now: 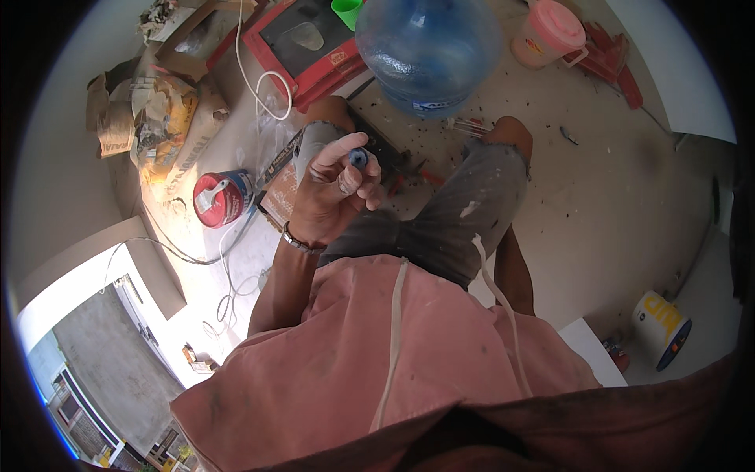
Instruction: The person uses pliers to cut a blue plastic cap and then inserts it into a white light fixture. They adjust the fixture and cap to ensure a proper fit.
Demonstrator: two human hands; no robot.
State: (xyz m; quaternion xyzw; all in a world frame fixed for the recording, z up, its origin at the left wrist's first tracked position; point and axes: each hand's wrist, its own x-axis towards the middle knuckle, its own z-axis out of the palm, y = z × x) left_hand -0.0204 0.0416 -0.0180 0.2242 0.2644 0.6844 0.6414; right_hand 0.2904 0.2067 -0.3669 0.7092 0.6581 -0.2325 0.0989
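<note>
My left hand (336,187) is raised in front of my lap, its fingertips whitish with dust. Thumb and fingers are closed on a small blue round piece (359,158) with a darker middle; its exact kind I cannot make out. A bracelet circles that wrist. Of my right arm (515,267) only a part shows, beside my right thigh, and the hand itself is hidden. Beyond my knees stands a big blue water jug (429,51), close to a red-framed case (303,43) with a green cup (347,12) on it.
To the left is a red-lidded paint can (222,200) with a brush (212,195) on top, near torn paper sacks (169,130) and cables (228,283). A pink lidded pitcher (549,33) stands far right. Another paint can (662,329) lies at the near right.
</note>
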